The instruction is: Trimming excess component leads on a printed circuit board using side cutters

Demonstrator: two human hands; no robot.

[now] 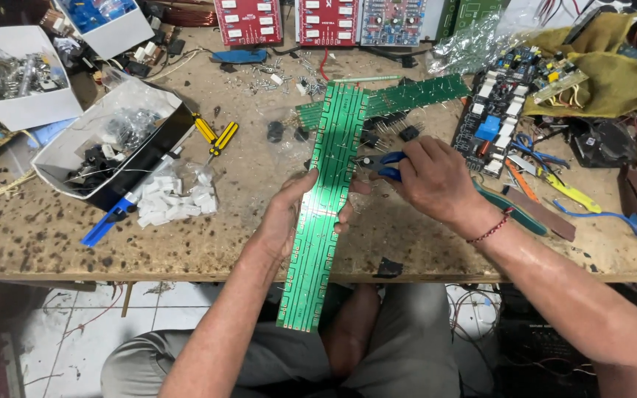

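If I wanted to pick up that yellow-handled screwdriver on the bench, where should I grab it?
Probably by the yellow handle, coming straight down from above. The screwdriver lies flat and slanted on the workbench, with bare wood along both sides of the handle. Its thin shaft points toward the bag of white parts, so that end is more crowded.

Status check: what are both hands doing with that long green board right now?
Left hand grips long green circuit board. Right hand holds blue-handled cutters at its edge. Nothing blocking.
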